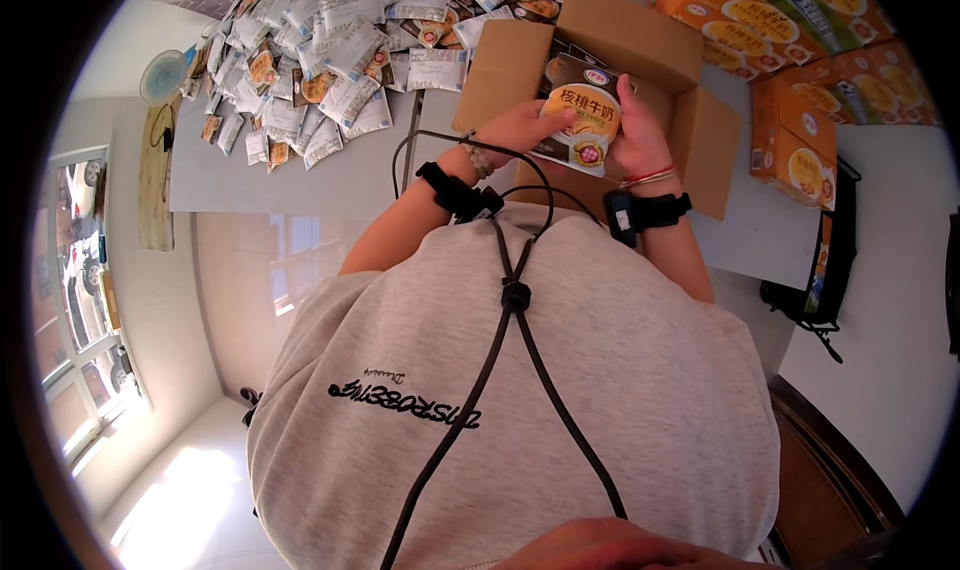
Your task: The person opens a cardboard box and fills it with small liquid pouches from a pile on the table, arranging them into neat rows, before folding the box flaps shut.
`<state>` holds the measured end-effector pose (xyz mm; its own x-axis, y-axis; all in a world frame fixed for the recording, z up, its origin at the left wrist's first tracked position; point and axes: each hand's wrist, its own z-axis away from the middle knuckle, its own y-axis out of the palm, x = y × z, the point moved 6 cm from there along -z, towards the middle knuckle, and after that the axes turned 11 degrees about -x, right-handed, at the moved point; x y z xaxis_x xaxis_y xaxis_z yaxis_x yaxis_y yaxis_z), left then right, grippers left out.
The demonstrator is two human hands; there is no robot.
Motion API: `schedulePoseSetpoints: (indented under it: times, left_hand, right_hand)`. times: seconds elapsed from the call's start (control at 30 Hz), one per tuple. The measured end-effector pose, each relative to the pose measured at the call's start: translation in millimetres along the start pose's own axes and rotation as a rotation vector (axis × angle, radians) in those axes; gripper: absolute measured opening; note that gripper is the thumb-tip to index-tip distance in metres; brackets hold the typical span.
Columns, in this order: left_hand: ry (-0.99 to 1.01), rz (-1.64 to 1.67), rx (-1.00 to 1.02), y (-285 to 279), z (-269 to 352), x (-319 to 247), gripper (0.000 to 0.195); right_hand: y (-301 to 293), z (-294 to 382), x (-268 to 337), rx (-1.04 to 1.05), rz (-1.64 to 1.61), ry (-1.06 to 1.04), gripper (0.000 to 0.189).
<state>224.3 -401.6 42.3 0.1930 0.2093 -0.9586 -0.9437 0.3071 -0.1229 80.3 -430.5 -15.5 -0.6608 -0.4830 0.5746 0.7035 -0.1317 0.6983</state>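
Between my two hands is a dark brown and orange walnut milk pouch (pixel 577 112), its printed front facing up. My left hand (pixel 517 129) grips its left side, with the thumb lying across the front. On its right edge, my right hand (pixel 642 138) presses with the palm side, fingers pointing away from me. The pouch is over an open cardboard box (pixel 630 26), whose flaps are folded outward. Dark pouch edges show behind the held pouch; whether they are in my hands or in the box, I cannot tell. Most of the box's inside is hidden.
A large heap of sealed pouches (pixel 330 52) covers the back left of the grey table (pixel 300 176). Orange printed cartons (pixel 795 146) are stacked at the right. A black cable (pixel 487 146) loops near my left wrist. A dark bag-like object (pixel 832 270) hangs beside the table's right end.
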Motion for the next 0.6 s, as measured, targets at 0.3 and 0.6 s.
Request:
schedulePoseSetpoints:
  times: [0.3,0.6]
  left_hand:
    - [-0.168,0.167,-0.083,-8.0,-26.9,36.1,0.042]
    - [-0.107,0.090,0.075,24.0,-79.7,82.8,0.037]
  right_hand:
    - [-1.7,23.3,-14.2,0.057,0.552,0.302,0.033]
    - [-78.9,-22.8,-21.0,0.051,0.607,0.287,0.063]
